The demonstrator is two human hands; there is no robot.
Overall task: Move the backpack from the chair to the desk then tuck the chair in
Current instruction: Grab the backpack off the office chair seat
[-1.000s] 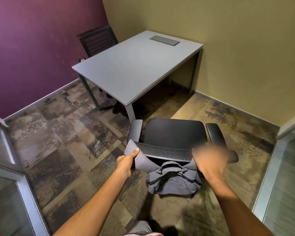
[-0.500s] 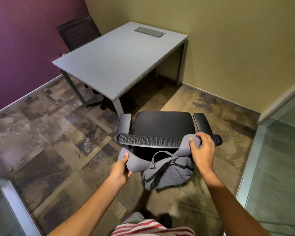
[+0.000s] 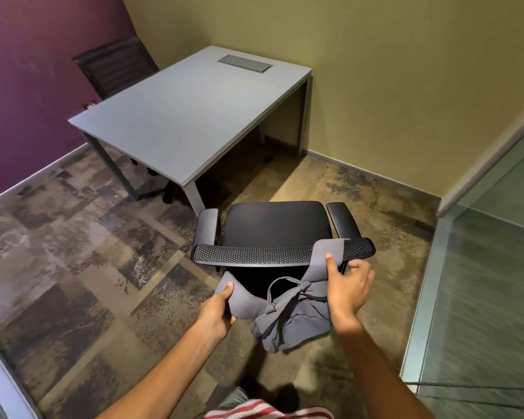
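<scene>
Backpack (image 3: 288, 316), grey fabric, hangs behind the backrest of the black chair (image 3: 273, 228), on the side away from the desk (image 3: 188, 116). One strap is draped over the top of the mesh backrest near its right end; the other strap is off the backrest, pulled out to the left. No brand, label or writing can be read on the backpack, the chair or the desk.

The left hand (image 3: 217, 313) is closed around the freed left strap, thumb on top, just below the chair's backrest. The right hand (image 3: 345, 285) is partly closed: thumb and palm press the draped strap against the backrest's rear edge, while the other fingers curl loosely behind it; whether they grip the strap cannot be told.

The chair stands pulled out from the desk, seat facing it, well apart from its near corner. A grey rectangular panel (image 3: 245, 63) is set flush in the desk's far end; its detail is too small to make out. A second dark chair (image 3: 115, 66) stands on the far side of the desk, its seat and base mostly hidden by the desk. The first chair's base is hidden under its seat and the backpack.
</scene>
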